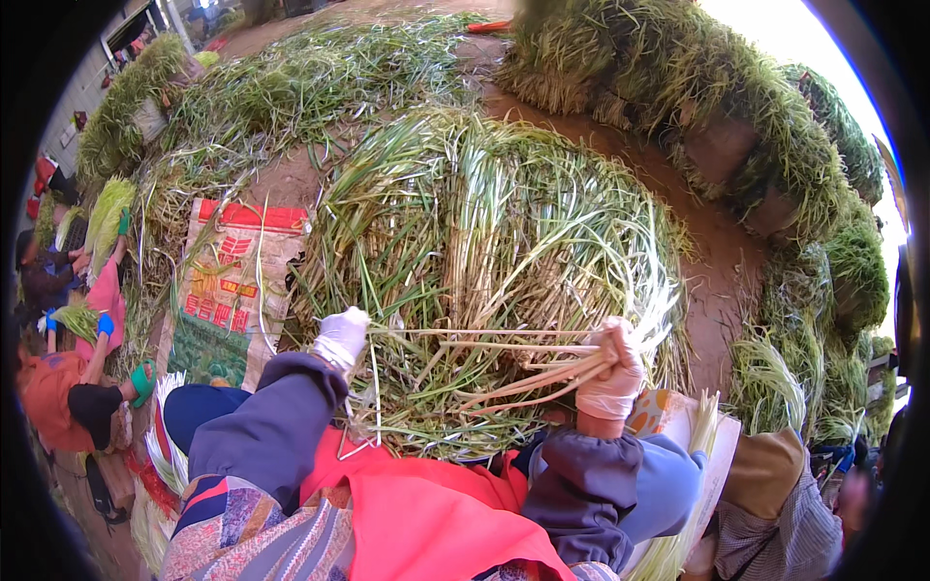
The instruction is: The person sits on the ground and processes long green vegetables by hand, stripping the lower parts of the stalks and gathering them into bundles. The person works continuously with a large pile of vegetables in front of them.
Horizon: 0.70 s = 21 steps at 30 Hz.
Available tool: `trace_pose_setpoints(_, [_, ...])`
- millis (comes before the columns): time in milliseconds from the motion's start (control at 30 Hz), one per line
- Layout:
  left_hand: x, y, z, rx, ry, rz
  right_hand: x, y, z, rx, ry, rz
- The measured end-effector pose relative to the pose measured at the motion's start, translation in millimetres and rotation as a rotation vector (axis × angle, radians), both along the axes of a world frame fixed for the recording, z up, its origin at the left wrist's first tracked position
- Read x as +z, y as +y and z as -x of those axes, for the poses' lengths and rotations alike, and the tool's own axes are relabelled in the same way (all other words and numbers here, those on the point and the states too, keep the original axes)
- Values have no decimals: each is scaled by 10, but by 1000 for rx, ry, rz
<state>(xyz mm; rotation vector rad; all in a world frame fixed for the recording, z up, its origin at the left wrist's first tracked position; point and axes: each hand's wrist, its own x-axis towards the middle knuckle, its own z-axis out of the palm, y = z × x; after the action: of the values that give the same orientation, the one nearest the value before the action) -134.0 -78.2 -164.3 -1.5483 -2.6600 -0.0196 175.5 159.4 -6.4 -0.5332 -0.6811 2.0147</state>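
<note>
My right hand (pixel 614 367), in a thin white glove, is shut on several long pale-green leafy stalks (pixel 541 376). Their leafy ends (pixel 650 290) bend up beyond the fist, and their bare ends reach left. My left hand (pixel 341 335), gloved likewise, forms a fist around the end of a thin pale strand (pixel 472 332). That strand runs taut between both fists. Peeled whitish strips (pixel 376 392) dangle below the left fist. Beneath both hands spreads a large heap of the same stalks (pixel 465 247), with a red apron (pixel 429 501) covering my lap.
A printed fertilizer sack (pixel 232 290) lies left of the heap. Tall stacks of green bundles (pixel 690 94) line the right. Pale peeled stalks (pixel 168 428) lie by my left leg, others (pixel 701 428) by my right. Co-workers (pixel 69 392) sit left; another person (pixel 770 494) sits close right.
</note>
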Motion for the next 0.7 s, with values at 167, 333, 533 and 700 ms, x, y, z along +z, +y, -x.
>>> trace_pose_setpoints(167, [165,-241,321,162,-127,548,415,190,-498,-132,415,-184])
trace_pose_setpoints(333, [694,808,-59,-102,-29,485,391,226,-523,-45,200,-12])
trace_pose_setpoints(533, [561,2541,-691,-52,-688,29,195,235,-240,-39,33,69])
trace_pose_setpoints(700, [886,2561,-764,84,-1225,-78,168,311,-313,-43,178,85])
